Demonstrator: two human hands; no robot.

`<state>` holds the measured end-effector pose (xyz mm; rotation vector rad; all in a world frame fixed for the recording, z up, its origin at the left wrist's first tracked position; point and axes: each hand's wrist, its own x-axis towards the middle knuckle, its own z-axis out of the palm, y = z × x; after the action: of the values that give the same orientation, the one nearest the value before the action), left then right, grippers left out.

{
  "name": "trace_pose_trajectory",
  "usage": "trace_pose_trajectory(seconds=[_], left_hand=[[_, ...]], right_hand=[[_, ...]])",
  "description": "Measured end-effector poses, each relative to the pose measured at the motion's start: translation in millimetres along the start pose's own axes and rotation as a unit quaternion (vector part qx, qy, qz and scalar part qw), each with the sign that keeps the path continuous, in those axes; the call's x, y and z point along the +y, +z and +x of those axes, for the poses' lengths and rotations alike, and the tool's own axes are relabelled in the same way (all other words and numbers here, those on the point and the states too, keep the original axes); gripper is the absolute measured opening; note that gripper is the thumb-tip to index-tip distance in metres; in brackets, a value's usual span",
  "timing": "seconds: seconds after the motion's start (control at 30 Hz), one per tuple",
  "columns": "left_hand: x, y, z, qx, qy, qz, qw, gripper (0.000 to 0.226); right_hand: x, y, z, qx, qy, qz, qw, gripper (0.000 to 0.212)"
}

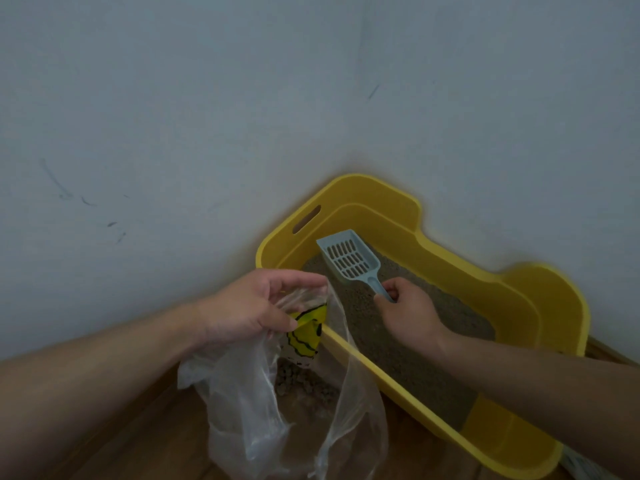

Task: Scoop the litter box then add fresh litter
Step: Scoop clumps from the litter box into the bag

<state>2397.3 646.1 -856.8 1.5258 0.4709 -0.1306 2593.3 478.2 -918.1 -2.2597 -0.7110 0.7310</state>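
Left grip on bag of litter clumps

Bare left hand, right hand

Left wall: pale blue-grey and plain, filling the upper left of the frame.
Right wall: same colour, meeting the left wall at a faint vertical corner right of centre.
Scuff marks: thin dark streaks, mostly at mid-left.
Floor: brown wood planks, lower left.
Light: dim, even, without hard shadows.
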Motion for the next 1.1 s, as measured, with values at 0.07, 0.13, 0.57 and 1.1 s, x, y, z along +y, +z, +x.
trace_pose_trajectory(seconds=[0.07,0.13,0.57,1.1], left_hand=[[-0.1,0.7,1.0,0.000,0.000,-0.008,1.000,0.067],[-1.4,0.6,1.8,0.000,-0.003,-0.022,1.000,0.067],[-7.8,-2.8,4.1,-0.010,-0.008,-0.063,0.998,0.068],[3.3,-1.2,-6.6,0.016,-0.006,-0.008,1.000,0.068]], right_hand=[[0.6,9.1,6.9,0.003,0.016,0.009,1.000,0.014],[-0.2,17.4,12.8,0.006,0.029,0.013,0.999,0.016],[6.1,45.1,19.6,-0.038,0.030,0.023,0.999,0.035],[-5.7,14.9,0.6,-0.072,-0.005,0.077,0.994,0.047]])
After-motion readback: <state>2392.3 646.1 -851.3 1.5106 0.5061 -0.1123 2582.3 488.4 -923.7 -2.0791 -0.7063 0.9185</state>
